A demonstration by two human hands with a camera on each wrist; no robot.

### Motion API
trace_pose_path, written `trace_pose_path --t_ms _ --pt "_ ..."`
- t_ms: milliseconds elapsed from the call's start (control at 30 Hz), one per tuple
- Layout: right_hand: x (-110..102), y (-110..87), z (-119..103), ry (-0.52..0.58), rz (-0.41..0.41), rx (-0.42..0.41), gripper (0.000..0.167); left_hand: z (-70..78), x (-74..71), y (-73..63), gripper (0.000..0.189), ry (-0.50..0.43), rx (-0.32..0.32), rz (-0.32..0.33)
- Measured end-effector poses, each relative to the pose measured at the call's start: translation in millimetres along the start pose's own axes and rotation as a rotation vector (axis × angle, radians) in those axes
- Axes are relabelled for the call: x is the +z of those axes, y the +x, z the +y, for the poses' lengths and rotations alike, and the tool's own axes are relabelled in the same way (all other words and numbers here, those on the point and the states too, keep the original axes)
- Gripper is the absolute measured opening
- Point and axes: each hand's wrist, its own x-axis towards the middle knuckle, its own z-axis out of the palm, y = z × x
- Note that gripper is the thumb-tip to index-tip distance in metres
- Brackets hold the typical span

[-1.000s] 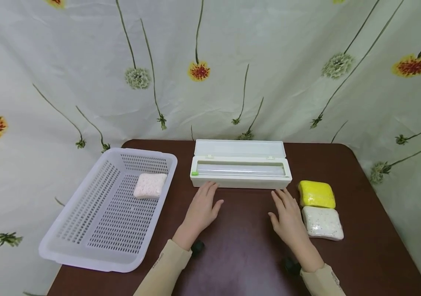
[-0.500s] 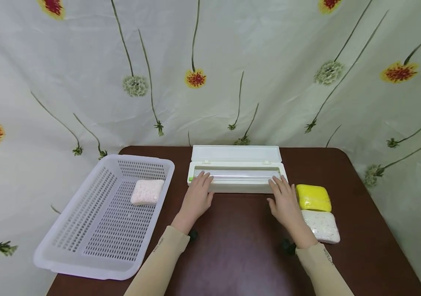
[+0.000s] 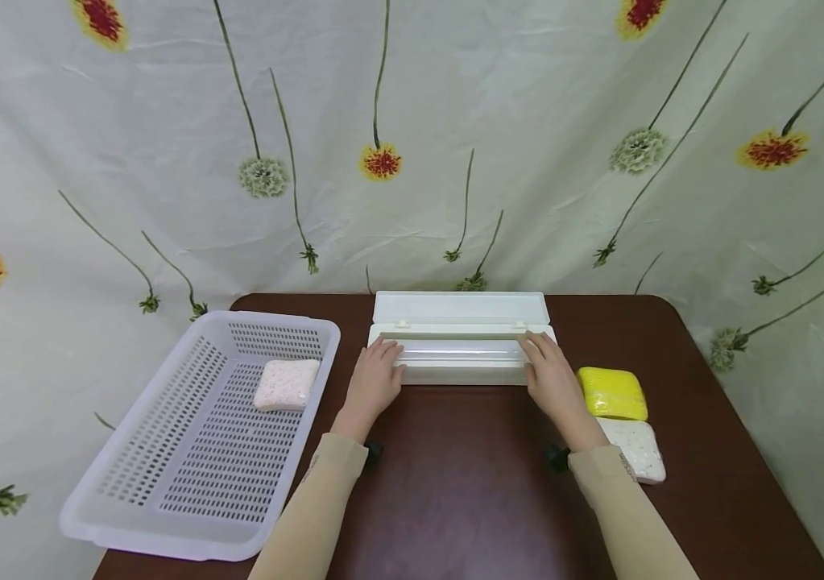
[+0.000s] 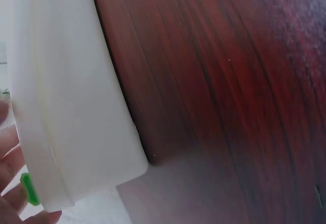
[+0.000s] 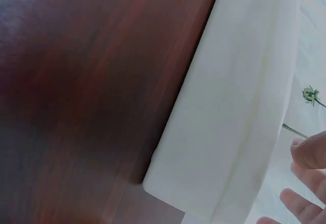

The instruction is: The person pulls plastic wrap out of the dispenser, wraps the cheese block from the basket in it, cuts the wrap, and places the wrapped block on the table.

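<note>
Over the left end of a white box point(image 3: 462, 375), the person's left hand point(image 3: 371, 384) keeps a wide, loose grip, its fingers near a green tab point(image 4: 29, 189). At the other end, the right hand point(image 3: 552, 380) has a wide grip too, its fingers loosely spread. Between them, a clear roll point(image 3: 462, 349) shows inside; the lid point(image 3: 458, 308) is tipped back. The box sits on the dark surface point(image 3: 455, 483). Just beside the right wrist lies a yellow block point(image 3: 613, 394), next to a speckled white block point(image 3: 638, 453) partly hidden by the right arm. Farther left, a white basket point(image 3: 158, 548) holds a pale pinkish block point(image 3: 286, 385). Behind hangs flowered cloth point(image 3: 513, 89).
</note>
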Motion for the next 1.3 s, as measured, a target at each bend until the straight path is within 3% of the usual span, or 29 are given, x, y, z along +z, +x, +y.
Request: trace_pose_path --t_ms 267,500,700,833,1100,1300 --pt "4 13.7 8 -0.023 -0.011 0.074 0.031 -5.1 -5.6 4.4 0.026 -0.054 -0.033 -0.025" --pt "6 25.3 11 -0.021 0.019 0.106 0.011 -2.5 -9.5 10.1 0.029 -0.016 -0.047 -0.045" --pt "5 30.7 14 0.042 0.013 0.256 0.012 -1.5 -11.1 12.9 0.035 0.009 -0.048 -0.063" --pt "5 34.8 14 0.072 -0.011 0.332 0.015 -1.2 -10.0 15.5 0.028 0.024 -0.053 -0.021" --pt "5 36.4 13 0.116 0.017 0.399 0.020 1.9 -6.4 30.1 0.021 0.052 -0.173 0.032" --pt "7 35.2 15 0.132 0.039 0.407 0.021 0.2 -4.8 33.1 0.013 0.022 -0.170 0.133"
